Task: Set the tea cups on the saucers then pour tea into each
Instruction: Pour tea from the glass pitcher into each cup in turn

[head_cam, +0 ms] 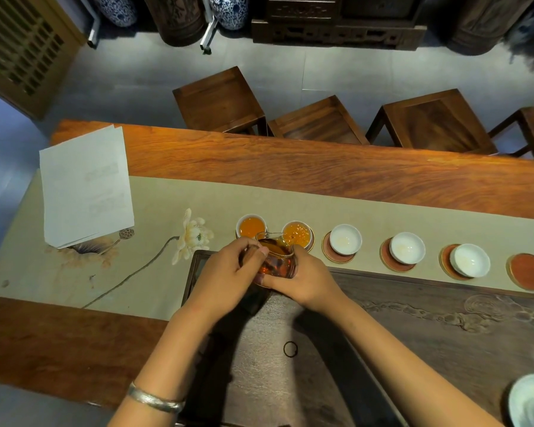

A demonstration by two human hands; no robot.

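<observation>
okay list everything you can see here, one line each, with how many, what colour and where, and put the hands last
Cups with tea: 2, white, amber tea inside, left end of the row.
Empty cups: 3, white, on saucers right of the filled ones.
Bare saucer: 1, red-brown, right end of the row.
Pitcher: 1, clear glass with amber tea, tilted at the second cup.
Runner: 1, beige with a lotus print, under the row.
Papers: 1 stack, white, left on the runner.
Tea tray: 1, dark carved wood, near side.
Table: 1, reddish wood.
Stools: 4, dark wood, beyond the table.
Bracelet: 1, silver, left wrist.
Left hand: grips the pitcher.
Right hand: supports the pitcher.
</observation>
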